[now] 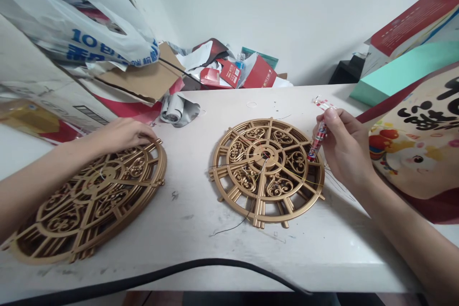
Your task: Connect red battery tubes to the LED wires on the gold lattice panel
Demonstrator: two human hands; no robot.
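My left hand [133, 135] curls its fingers over the far rim of a golden openwork disc [102, 186], one of a stack on the left of the table. Its palm faces down and the fingertips are partly hidden. In my right hand [346, 143] is a slim pen-like stick [317, 142] with red, white and blue print, pinched between thumb and fingers. The stick's lower end is over the right edge of a second golden openwork disc [271, 150]. Thin wires [233, 228] spread from this disc's hub and trail onto the table.
A black cable [201, 263] runs along the front of the white table [190, 229]. A grey roll [175, 109] lies behind the discs. Boxes and a white plastic bag [107, 33] crowd the left. Red packaging [229, 74] is piled at the back, and printed bags [419, 138] stand right.
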